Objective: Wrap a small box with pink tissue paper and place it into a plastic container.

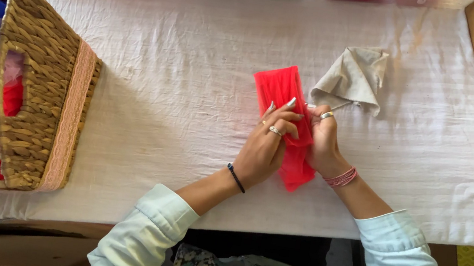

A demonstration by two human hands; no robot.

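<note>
Red net strip point(283, 93) lies on white tablecloth point(184, 70).

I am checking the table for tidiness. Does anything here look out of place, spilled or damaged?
Nothing looks spilled or damaged. The beige cloth lies crumpled beside the red net fabric held by the left hand and right hand. Net fabric bulges from the wicker basket.

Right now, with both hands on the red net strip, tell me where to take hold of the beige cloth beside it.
Take the beige cloth at its raised top corner, coming from the far side. It lies crumpled in a loose peak on the white table cover, and its near edge sits close to the right hand and red net strip.
</note>
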